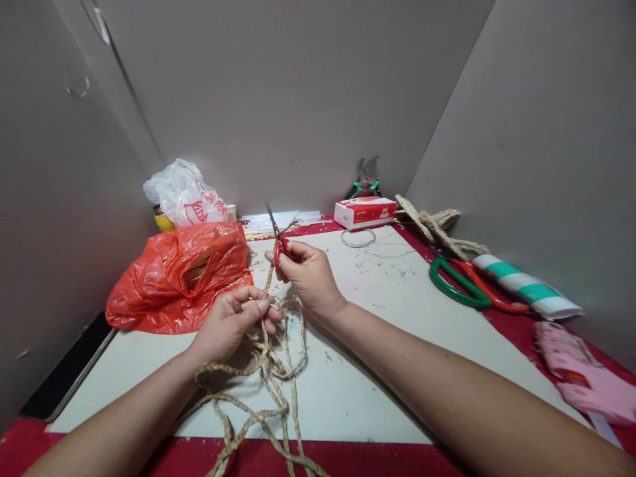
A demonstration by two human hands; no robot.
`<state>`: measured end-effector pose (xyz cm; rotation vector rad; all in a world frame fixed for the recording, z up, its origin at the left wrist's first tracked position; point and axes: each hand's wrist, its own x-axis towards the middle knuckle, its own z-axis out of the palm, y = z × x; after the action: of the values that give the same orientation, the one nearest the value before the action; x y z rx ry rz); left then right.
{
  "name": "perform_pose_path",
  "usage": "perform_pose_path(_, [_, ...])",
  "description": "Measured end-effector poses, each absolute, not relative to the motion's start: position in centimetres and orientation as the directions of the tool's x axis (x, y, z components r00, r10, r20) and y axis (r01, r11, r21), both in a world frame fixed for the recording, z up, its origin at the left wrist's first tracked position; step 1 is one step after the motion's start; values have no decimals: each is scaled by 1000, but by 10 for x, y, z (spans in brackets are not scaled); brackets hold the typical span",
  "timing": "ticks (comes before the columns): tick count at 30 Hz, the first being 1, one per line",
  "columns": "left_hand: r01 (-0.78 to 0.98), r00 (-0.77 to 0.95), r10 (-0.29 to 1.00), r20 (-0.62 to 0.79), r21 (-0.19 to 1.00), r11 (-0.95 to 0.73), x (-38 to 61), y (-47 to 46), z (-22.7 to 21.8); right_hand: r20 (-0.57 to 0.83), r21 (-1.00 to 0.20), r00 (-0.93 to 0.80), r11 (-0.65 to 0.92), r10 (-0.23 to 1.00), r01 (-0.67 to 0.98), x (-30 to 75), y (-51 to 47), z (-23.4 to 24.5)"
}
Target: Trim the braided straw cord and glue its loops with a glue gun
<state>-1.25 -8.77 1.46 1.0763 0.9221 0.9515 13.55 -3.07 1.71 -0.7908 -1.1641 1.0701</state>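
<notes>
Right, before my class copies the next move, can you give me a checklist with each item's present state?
1. Tan, braided plant-fibre cord held in the left hand: ok.
2. Small metal scissors with red handles held in the right hand: ok.
3. Scissor blades touching the cord: cannot tell; they are too close together in this view.
4. Slack cord untangled: not ok; its loops cross one another below the left hand.
5. White, flat work sheet free of scraps: not ok; small bits are scattered over it.
6. Large green and orange looped handles away from both hands: ok, off to the right.
</notes>
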Motion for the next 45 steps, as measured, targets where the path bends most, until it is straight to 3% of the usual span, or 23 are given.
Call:
perform_pose_path(9, [-99, 473, 846, -248, 939, 330, -14, -88, 13, 253, -884, 104, 274, 962, -378, 144, -20, 15])
perform_pose_path(21, [-113, 579, 774, -256, 915, 387, -18, -83, 18, 241, -854, 246, 326, 939, -405, 156, -9, 22])
perform_pose_path(24, [-121, 509, 817, -271, 917, 379, -17, -81, 19, 252, -844, 306, 363, 918, -396, 160, -7, 24])
perform_pose_path(28, [-175, 297, 915, -272, 927, 332, -26, -72, 27, 299, -830, 338, 418, 892, -369, 164, -5, 27])
perform_pose_path(31, [-200, 137, 975, -173, 959, 199, -31, -69, 37, 349, -825, 369, 470, 861, -315, 165, -4, 27])
perform_pose_path(33, [-98, 70, 995, -73, 992, 80, -27, -77, 41, 378, -819, 384, 497, 843, -285, 163, -6, 28])
perform_pose_path(36, [152, 128, 991, 33, 987, -52, -12, -99, 40, 390, -816, 365, 501, 845, -288, 158, -12, 33])
perform_pose_path(38, [224, 191, 981, 32, 972, -75, -1, -110, 35, 377, -816, 329, 478, 866, -324, 153, -20, 37])
perform_pose_path(45, [116, 165, 986, -24, 993, 5, 6, -106, 18, 303, -832, 153, 339, 941, -438, 137, -53, 54])
